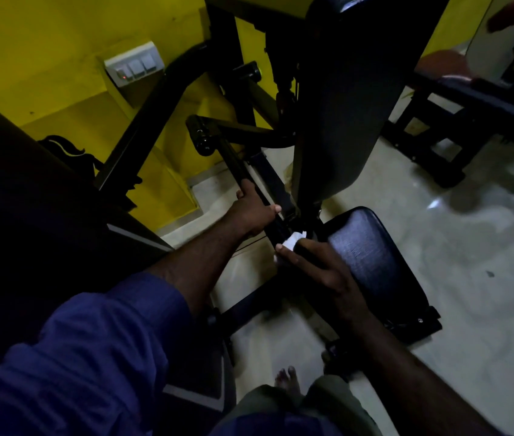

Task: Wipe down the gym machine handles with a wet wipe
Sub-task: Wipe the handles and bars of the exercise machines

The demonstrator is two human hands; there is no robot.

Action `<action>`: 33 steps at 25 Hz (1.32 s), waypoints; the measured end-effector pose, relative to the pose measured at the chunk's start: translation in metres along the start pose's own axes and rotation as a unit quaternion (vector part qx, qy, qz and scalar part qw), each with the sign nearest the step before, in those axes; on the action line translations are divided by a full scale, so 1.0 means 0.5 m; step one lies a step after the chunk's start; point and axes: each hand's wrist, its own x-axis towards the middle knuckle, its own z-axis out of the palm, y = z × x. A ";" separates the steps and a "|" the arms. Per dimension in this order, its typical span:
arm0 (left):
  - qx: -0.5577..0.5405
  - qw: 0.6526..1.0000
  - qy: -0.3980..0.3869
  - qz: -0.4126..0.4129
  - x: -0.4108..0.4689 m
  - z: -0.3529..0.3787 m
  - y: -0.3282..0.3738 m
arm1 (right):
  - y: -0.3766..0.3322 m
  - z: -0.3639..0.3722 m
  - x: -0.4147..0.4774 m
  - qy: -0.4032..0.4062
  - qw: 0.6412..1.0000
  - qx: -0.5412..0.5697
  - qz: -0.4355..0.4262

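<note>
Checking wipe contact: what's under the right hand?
A white wet wipe shows under the right hand, pressed on the black machine bar. Most of the wipe and the bar beneath are covered.

Black handle bar [243, 171] slanted beside seat; white wipe [293, 242] crumpled against it

Pale glossy floor [438, 247] carried everything: the black machine frame [249, 305] stood on it by the yellow wall, a second black bench [457, 121] stood further right, my bare foot [287, 377] beside the frame.
</note>
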 end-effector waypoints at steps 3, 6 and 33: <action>-0.008 1.000 -0.005 0.003 0.004 -0.001 -0.003 | 0.024 0.010 -0.005 0.105 0.986 -0.126 -0.039; -0.014 1.000 -0.009 0.005 0.010 -0.004 -0.005 | 0.001 0.040 -0.005 0.199 0.970 0.010 0.138; -0.010 1.000 -0.008 0.000 0.001 -0.001 0.005 | -0.045 0.030 0.109 -0.106 0.942 -0.031 0.316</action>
